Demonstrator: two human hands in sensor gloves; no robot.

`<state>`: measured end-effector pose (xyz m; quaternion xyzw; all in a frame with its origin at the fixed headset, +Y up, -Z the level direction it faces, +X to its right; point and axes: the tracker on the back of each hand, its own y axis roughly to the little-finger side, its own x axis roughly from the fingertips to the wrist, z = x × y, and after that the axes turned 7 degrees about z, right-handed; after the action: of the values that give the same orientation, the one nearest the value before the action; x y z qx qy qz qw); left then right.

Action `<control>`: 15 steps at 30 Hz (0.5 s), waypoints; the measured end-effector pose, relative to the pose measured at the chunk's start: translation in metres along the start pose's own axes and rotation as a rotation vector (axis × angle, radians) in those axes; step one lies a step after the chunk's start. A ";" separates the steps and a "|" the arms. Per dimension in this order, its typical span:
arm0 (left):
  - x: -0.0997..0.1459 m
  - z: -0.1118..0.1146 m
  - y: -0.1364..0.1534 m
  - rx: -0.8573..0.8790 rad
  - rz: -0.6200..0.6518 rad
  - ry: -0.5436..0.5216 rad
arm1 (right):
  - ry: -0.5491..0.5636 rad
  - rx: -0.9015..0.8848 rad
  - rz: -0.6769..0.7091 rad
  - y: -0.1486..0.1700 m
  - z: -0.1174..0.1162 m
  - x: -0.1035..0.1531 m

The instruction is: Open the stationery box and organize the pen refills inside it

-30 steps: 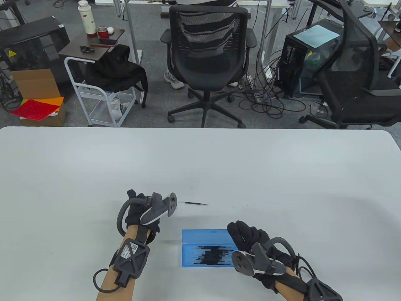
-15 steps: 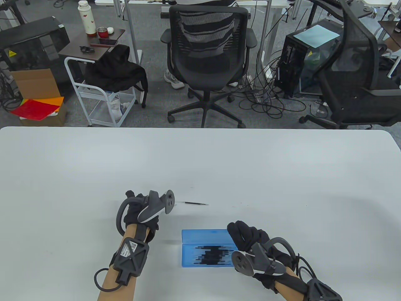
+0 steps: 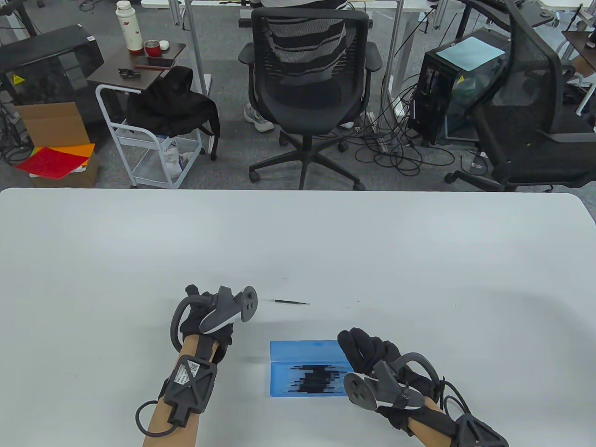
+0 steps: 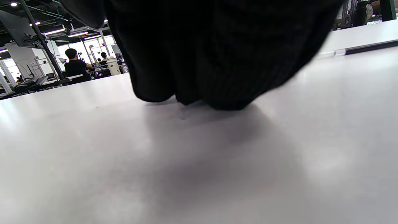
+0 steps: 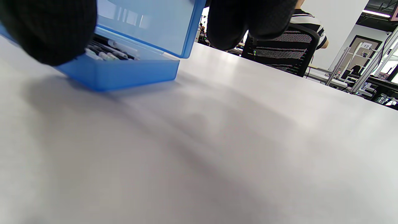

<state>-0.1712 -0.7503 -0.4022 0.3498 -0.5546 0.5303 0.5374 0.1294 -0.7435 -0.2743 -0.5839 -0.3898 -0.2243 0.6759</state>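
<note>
The blue stationery box (image 3: pixel 284 386) lies open near the front edge, lid (image 3: pixel 305 348) raised at the back. Several dark pen refills (image 3: pixel 319 378) lie inside, also seen as refills (image 5: pixel 108 51) in the right wrist view. My right hand (image 3: pixel 368 354) holds the box's right end: its thumb (image 5: pixel 46 31) is at the box (image 5: pixel 124 73), its fingers (image 5: pixel 248 21) behind the lid (image 5: pixel 149 21). One loose refill (image 3: pixel 291 302) lies on the table. My left hand (image 3: pixel 205 316) rests on the table just left of it, holding nothing; that refill (image 4: pixel 367 47) shows beyond the gloved fingers (image 4: pixel 217 56).
The white table (image 3: pixel 298 242) stretches wide behind and to both sides of the hands. Beyond its far edge stand an office chair (image 3: pixel 307 93), a small cart (image 3: pixel 139 139) and computer cases on the floor.
My left hand has slid a little to the left, away from the loose refill. The right hand, the box and the refill have not moved.
</note>
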 end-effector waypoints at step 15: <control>0.064 -0.056 -0.008 0.021 0.111 -0.233 | -0.001 -0.004 0.000 0.000 0.000 0.000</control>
<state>-0.1620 -0.6860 -0.3467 0.3836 -0.6261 0.5208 0.4353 0.1296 -0.7435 -0.2747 -0.5855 -0.3897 -0.2246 0.6744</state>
